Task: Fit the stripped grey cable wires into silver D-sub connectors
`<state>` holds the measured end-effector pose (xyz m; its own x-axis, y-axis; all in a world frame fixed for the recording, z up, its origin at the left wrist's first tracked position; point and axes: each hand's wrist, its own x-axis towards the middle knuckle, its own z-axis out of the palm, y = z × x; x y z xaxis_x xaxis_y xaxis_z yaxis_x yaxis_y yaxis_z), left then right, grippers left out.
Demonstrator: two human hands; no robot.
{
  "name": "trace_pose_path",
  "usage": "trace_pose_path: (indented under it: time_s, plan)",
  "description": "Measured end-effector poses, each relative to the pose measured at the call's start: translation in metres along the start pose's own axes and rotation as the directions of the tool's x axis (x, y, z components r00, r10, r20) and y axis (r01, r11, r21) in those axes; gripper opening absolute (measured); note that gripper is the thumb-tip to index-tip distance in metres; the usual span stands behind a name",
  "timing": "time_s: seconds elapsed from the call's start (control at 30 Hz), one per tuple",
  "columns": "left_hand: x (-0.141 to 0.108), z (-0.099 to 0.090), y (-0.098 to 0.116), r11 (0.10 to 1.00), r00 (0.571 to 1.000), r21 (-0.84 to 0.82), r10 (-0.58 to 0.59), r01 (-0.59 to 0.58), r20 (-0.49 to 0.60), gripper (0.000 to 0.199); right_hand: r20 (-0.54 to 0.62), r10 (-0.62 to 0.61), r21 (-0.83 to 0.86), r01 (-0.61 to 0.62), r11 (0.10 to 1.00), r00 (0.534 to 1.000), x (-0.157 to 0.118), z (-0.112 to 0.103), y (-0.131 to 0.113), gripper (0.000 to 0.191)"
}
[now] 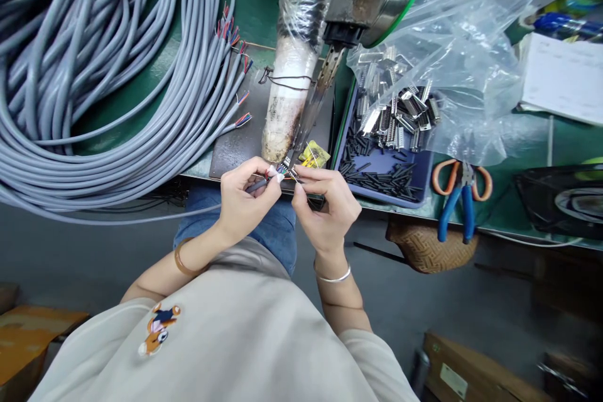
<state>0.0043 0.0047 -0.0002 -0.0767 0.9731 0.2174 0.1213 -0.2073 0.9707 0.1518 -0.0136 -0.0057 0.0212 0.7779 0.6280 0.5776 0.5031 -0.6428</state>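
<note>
My left hand [250,191] pinches the stripped end of a grey cable [257,186], whose thin coloured wires fan out toward a small metal connector [285,164]. Close by on the right, my right hand [325,201] is closed, thumb and forefinger together, at the connector; a thin wire-like strand shows by the fingertips, but what exactly they grip is too small to make out. Right above both hands, the tip of a soldering iron [308,116] points down beside a white, stained duct nozzle [289,88]. A yellow sponge piece [315,156] lies just behind my right fingers.
Many grey cables [155,163] with bared ends cover the left. A blue tray [409,198] holds black tubes and metal connectors, partly under a plastic bag [475,63]. Scissors [443,179] and blue-handled pliers [456,213] lie at the edge. A solder spool [400,0] hangs above.
</note>
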Motion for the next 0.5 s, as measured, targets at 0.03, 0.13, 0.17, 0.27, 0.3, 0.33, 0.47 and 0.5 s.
trace_pose_path:
  time_s: [0.03,0.13,0.17,0.27,0.3,0.33,0.47,0.5]
  plan:
    - [0.0001,0.0001,0.0001,1.000,1.000,0.004,0.003,-0.003,-0.002,0.013,0.000,-0.001,-0.007,0.001,1.000,1.000,-0.0002,0.0000,0.0002,0.019]
    - [0.0002,0.0003,0.0004,1.000,1.000,0.007,0.024,-0.024,0.004,0.014,-0.004,-0.004,-0.022,0.004,1.000,1.000,-0.0001,0.0000,0.0005,0.018]
    - [0.0002,0.0004,0.0005,1.000,1.000,0.005,0.028,-0.028,0.006,0.014,-0.006,-0.006,-0.026,0.006,1.000,1.000,0.0002,-0.0001,0.0006,0.018]
    - [0.0003,0.0010,0.0009,0.999,0.999,-0.006,0.039,-0.039,0.008,0.014,-0.007,-0.009,-0.036,0.009,0.999,1.000,0.0020,-0.0003,0.0002,0.018]
    - [0.0005,0.0012,0.0010,0.999,0.999,-0.013,0.042,-0.042,0.008,0.014,-0.010,-0.011,-0.041,0.011,0.999,1.000,0.0029,-0.0004,-0.0002,0.017]
    - [0.0006,0.0014,0.0010,0.999,0.999,-0.021,0.043,-0.043,0.008,0.014,-0.013,-0.015,-0.046,0.014,0.999,1.000,0.0037,-0.0003,-0.0007,0.017]
    - [0.0010,0.0014,0.0017,0.998,0.999,-0.052,0.041,-0.041,0.000,0.013,-0.029,-0.027,-0.061,0.025,0.998,0.999,0.0058,-0.0002,-0.0034,0.016]
    - [0.0011,0.0011,0.0021,0.998,0.999,-0.055,0.038,-0.038,0.001,0.013,-0.030,-0.028,-0.067,0.026,0.997,0.999,0.0055,-0.0004,-0.0040,0.017]
